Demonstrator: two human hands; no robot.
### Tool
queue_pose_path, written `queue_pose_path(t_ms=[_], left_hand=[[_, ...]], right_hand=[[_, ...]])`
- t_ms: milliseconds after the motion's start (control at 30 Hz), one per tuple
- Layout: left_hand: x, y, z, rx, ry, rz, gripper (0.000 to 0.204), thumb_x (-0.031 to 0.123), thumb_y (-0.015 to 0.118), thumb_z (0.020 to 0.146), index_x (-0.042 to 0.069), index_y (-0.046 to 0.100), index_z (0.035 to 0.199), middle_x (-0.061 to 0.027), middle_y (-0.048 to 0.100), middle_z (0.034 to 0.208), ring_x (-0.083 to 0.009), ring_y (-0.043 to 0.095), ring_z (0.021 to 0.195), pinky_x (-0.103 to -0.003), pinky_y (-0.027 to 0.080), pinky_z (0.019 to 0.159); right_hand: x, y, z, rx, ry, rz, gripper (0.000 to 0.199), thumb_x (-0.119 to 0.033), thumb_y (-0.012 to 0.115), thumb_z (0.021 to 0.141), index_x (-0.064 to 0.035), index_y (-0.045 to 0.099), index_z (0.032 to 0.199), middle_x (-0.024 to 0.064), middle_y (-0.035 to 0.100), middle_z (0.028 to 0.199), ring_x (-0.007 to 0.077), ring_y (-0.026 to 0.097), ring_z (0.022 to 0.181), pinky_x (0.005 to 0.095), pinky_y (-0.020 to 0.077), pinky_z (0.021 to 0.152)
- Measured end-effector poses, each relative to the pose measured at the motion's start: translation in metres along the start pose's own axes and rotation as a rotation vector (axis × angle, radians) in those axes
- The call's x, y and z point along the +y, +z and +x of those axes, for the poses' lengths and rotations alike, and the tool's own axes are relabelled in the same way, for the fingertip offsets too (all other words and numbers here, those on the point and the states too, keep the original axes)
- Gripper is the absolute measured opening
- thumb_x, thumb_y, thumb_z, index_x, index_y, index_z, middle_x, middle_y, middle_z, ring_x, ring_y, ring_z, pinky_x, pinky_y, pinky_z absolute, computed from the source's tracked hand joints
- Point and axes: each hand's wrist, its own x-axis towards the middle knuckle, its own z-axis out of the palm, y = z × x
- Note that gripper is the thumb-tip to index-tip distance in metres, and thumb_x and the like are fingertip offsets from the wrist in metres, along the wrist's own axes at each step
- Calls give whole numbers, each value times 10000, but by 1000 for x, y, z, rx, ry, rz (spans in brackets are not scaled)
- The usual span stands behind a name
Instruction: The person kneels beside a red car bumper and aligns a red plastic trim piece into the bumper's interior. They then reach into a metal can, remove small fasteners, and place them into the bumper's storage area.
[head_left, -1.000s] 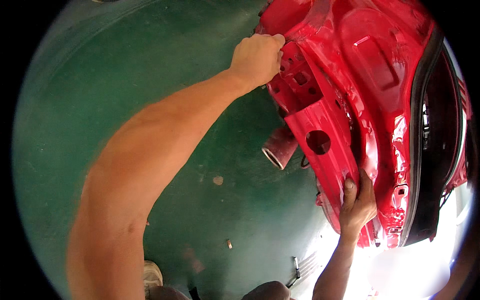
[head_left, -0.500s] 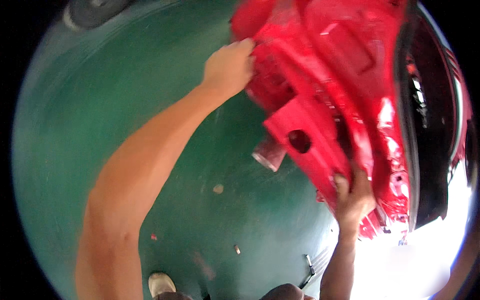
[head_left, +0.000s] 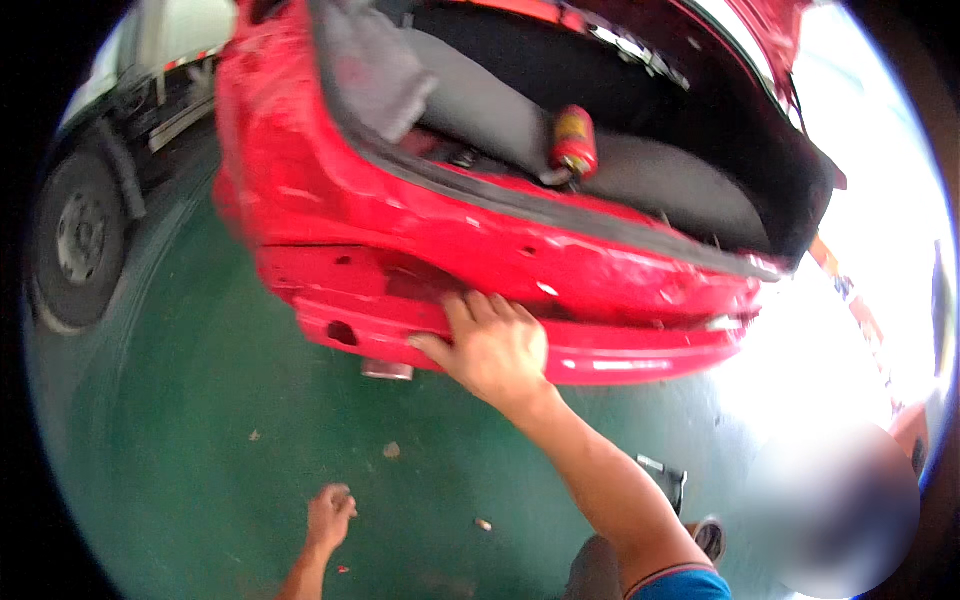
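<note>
The dented rear panel of a red car stretches across the view, below its open trunk. My right hand lies on the red bumper beam along the panel's lower edge, fingers spread over its top and thumb out to the left. Below and left of it, my left hand hangs over the green floor, touching nothing. Its fingers are loosely curled and look bare. A stubby metal pipe end shows beneath the beam, left of my right hand.
A red fire extinguisher and a grey cloth lie in the trunk. At left stands a large vehicle's wheel. Small debris dots the green floor. A dark tool-like thing lies near my right forearm. A blurred shape fills the lower right.
The view has swung, bringing the trunk and the wheel at left into sight. My left hand has left the car's far corner and dropped low. My right hand is still at the beam.
</note>
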Motion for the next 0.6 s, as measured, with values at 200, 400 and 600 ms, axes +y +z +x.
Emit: queue_pose_path(t_ms=[200,400,600], left_hand=[[27,32,-61,-260,-167,25,287,79,673,938,-45,645,1195,-150,743,982,-203,745,838,-332,579,738],[79,47,-60,-299,-31,92,283,80,664,934,-44,644,1188,-118,721,973,-178,721,828,-318,566,721],[91,60,-87,-331,-201,186,282,77,641,939,-53,637,1189,-122,711,990,-172,705,825,-316,561,753]], right_hand=[[2,11,-1,-103,41,122,512,-572,679,863,-68,684,952,106,684,981,271,656,960,419,525,843],[38,5,-30,244,-96,420,401,-421,786,731,-74,677,901,85,634,968,279,623,961,410,523,808],[111,-76,-228,-89,-193,514,259,-269,766,737,-112,651,909,36,589,931,256,630,905,393,571,822]])
